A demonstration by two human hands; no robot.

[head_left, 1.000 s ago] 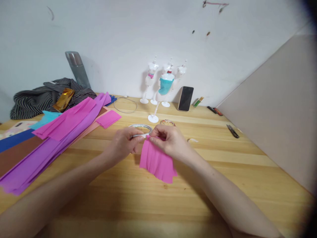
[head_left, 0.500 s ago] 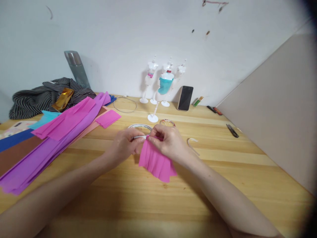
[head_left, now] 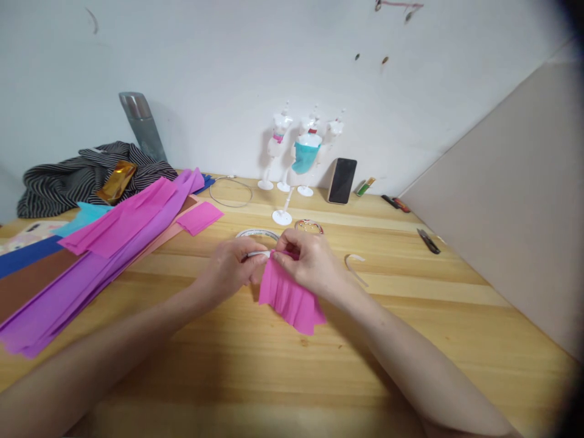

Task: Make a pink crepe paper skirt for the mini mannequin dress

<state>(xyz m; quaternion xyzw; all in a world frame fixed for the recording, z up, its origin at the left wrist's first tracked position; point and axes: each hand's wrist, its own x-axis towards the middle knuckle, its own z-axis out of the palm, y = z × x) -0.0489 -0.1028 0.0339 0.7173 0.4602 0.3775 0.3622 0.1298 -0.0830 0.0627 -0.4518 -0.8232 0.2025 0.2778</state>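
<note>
In the head view a pleated piece of pink crepe paper [head_left: 292, 301] hangs below my hands, gathered along its top edge. My right hand [head_left: 312, 258] pinches that top edge between thumb and fingers. Close beside it, my left hand [head_left: 232, 261] is closed on a thin white strip [head_left: 260, 253] that meets the paper's left corner. Just behind my hands lies a roll of tape [head_left: 249, 232], partly covered by them. Behind that stand several small white dress forms [head_left: 281, 121]; the front one wears turquoise paper [head_left: 306, 157].
Coloured crepe paper sheets [head_left: 104, 267] spread over the left side, near a striped cloth [head_left: 55, 182] and a bottle [head_left: 143, 128]. A phone [head_left: 342, 180] leans on the wall. A utility knife [head_left: 427, 241] and a curled strip [head_left: 353, 267] lie to the right.
The pink paper's lower left edge has shifted slightly to the right. Both hands keep nearly the same place and grip.
</note>
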